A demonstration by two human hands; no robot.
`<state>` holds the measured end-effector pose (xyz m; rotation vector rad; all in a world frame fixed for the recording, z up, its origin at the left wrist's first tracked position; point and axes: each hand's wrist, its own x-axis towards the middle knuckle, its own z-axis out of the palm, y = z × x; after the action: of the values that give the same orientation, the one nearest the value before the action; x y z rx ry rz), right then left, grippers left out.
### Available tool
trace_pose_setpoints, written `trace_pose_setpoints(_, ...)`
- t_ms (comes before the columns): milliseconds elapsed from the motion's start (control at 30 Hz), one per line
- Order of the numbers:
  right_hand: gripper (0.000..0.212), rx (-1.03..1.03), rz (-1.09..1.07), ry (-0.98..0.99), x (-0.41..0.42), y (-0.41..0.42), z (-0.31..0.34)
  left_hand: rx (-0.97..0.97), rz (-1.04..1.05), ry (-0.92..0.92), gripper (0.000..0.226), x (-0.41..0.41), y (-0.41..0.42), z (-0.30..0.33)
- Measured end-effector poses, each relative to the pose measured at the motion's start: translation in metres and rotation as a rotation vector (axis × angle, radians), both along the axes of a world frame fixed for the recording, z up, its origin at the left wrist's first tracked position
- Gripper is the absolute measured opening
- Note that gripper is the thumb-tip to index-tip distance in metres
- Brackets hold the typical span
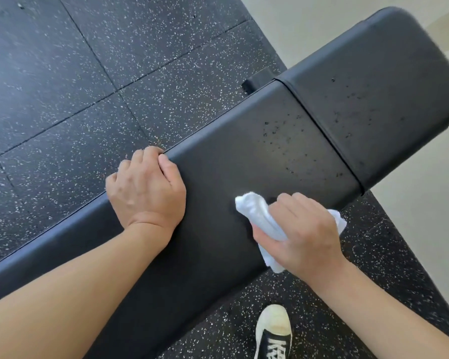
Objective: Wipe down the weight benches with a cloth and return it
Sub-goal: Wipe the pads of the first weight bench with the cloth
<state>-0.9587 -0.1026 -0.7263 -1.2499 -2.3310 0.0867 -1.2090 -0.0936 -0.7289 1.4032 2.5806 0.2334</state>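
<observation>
Matte black padded weight bench (218, 182) dotted with dark droplets; crumpled white cloth (257, 216); black rubber floor tiles (62, 73) flecked white; black-and-cream canvas shoe (272, 332).

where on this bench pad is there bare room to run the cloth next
Bare padding lies between the white cloth and the seam, speckled with droplets. The far pad beyond the seam is also bare and spotted. Near the camera it is crowded: the left hand grips the bench's far edge, and the right hand holds the cloth at the near edge.
</observation>
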Motion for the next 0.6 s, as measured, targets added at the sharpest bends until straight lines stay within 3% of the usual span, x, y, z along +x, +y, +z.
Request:
trace_pose_setpoints(167, 0.025, -0.049, -0.155, 0.057, -0.098, 0.084, 0.006, -0.013, 0.008, -0.016, 0.043, 0.001, 0.001, 0.003)
trace_pose_setpoints(333, 0.027, -0.224, -0.14, -0.192, -0.178, 0.152, 0.003, -0.012, -0.001, 0.002, 0.048, 0.002, 0.002, 0.002)
trace_pose_setpoints(433, 0.028, -0.23, -0.157, -0.155, -0.169, 0.14, 0.001, -0.015, -0.001, 0.011, 0.047, 0.002, 0.002, 0.0)
trace_pose_setpoints(533, 0.023, -0.132, -0.117, 0.096, -0.125, 0.087, 0.001, -0.023, 0.003, 0.005, 0.045, 0.002, 0.002, 0.001)
trace_pose_setpoints(600, 0.022, -0.084, -0.098, 0.139, -0.078, 0.042, -0.001, -0.015, 0.003, 0.005, 0.045, 0.002, 0.002, 0.002)
